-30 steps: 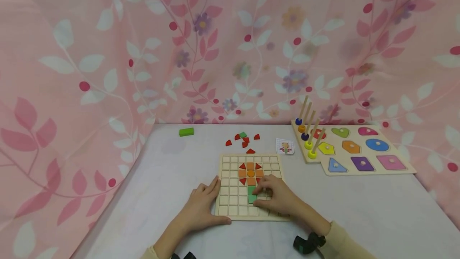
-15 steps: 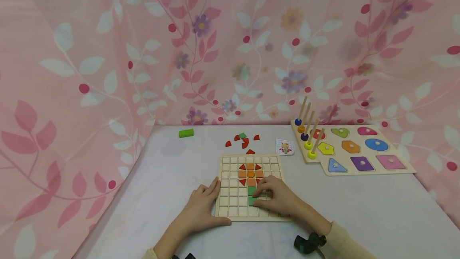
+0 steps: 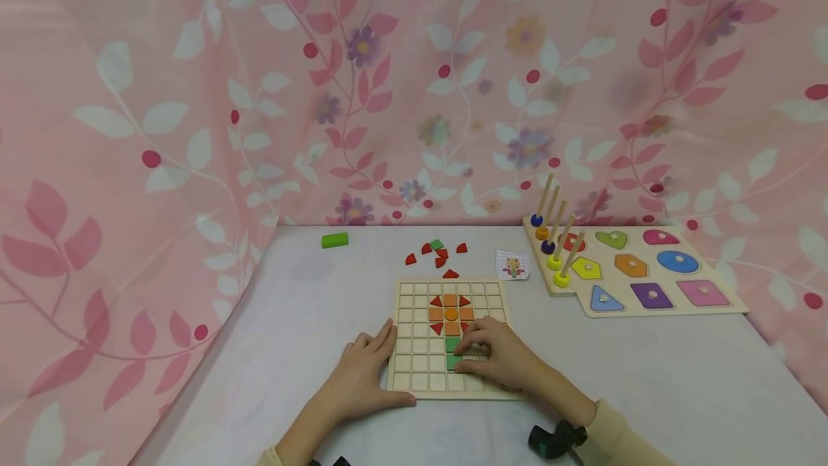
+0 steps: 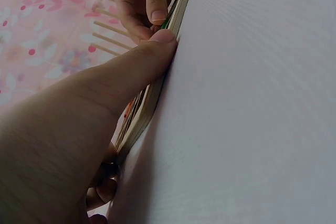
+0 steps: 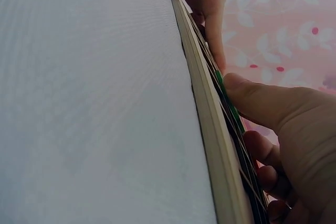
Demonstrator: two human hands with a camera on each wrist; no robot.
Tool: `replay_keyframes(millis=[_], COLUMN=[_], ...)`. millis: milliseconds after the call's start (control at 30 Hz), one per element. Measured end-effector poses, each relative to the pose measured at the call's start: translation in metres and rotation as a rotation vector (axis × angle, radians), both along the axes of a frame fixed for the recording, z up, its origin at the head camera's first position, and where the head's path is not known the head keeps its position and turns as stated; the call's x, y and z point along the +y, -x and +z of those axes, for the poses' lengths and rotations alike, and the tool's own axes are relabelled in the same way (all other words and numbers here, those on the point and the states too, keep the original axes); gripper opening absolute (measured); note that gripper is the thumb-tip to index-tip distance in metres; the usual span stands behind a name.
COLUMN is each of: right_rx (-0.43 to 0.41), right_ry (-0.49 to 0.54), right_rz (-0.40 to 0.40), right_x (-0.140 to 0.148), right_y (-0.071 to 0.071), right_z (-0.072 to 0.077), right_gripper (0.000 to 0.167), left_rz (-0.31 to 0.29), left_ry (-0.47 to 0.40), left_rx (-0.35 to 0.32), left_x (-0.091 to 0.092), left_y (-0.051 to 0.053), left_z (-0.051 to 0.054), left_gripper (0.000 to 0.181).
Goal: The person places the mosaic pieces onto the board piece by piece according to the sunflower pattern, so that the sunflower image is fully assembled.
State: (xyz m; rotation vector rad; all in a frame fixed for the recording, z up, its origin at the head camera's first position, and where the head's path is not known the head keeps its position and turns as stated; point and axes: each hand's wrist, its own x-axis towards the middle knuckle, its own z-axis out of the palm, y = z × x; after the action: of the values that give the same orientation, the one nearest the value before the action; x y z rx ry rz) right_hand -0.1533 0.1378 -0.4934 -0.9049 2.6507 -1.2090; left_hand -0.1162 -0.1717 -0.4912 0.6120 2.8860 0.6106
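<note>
My right hand (image 3: 494,351), its thumb at a green tile (image 3: 451,362), blocks the near right of the gridded board (image 3: 420,362); I could pass over the columns between it and my left hand (image 3: 369,365). Past the far edge, red pieces (image 3: 443,254) and a card (image 3: 513,265) lie low. Upright pegs (image 3: 573,254) obstruct the right, with a lane between them and the board; my forearm crosses its near end.
</note>
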Motion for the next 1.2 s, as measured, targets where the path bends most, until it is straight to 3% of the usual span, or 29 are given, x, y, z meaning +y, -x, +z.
replay_keyframes(millis=[367,767,1000,1200], right_rx=[-0.018,-0.094,0.019,0.06], right_ry=[0.017,0.065,0.042,0.022], right_rz=[0.003,0.001,-0.005,-0.044], right_x=[0.001,0.008,0.013,0.008], right_y=[0.003,0.007,0.031,0.071], right_z=[-0.001,0.01,0.023,0.028], right_gripper=[0.019,0.026,0.031,0.039], left_rz=[0.0,0.014,0.01,0.002], left_ry=[-0.003,0.003,-0.01,-0.006], left_rx=[-0.013,-0.017,-0.008,-0.006], left_x=[0.001,0.0,0.001,-0.002], left_y=[0.0,0.002,0.002,0.003], left_z=[0.002,-0.001,-0.003,-0.004], left_gripper=[0.131,0.133,0.133,0.133])
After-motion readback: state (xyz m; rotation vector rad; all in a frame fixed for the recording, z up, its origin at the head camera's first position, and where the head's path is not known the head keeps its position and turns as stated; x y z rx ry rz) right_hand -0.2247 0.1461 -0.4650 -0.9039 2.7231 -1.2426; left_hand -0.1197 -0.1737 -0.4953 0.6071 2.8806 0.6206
